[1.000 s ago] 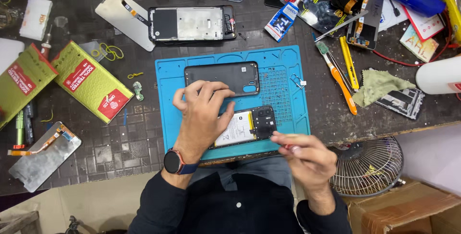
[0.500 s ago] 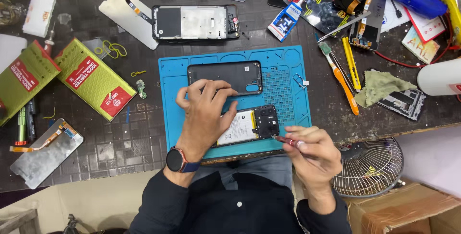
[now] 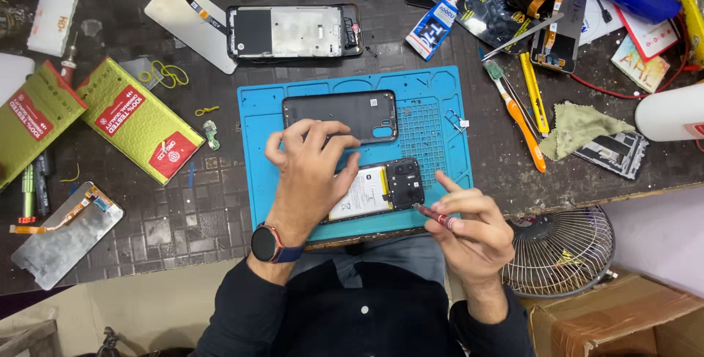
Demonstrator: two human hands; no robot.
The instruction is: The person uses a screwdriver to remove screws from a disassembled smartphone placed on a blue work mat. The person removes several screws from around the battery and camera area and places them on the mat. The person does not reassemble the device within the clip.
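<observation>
An opened phone (image 3: 381, 188), white battery and black camera block showing, lies on the near part of a blue work mat (image 3: 447, 115). My left hand (image 3: 308, 174) rests flat on the phone's left half and holds it down. My right hand (image 3: 469, 229) grips a thin red-handled screwdriver (image 3: 434, 215), its tip touching the phone's lower right corner by the camera block. A dark back cover (image 3: 341, 113) lies on the mat just beyond my left fingers.
A phone frame (image 3: 293, 31) and a grey panel lie beyond the mat. Two yellow-green padded packets (image 3: 139, 119) sit at left, a screen part (image 3: 62, 232) at near left. Orange and yellow tools (image 3: 524, 111), a cloth and a glue tube lie at right. A small fan (image 3: 561, 251) stands below the table edge.
My right hand has drawn slightly toward me, and the screwdriver tip sits at the phone's lower right corner. My left hand has stayed on the phone.
</observation>
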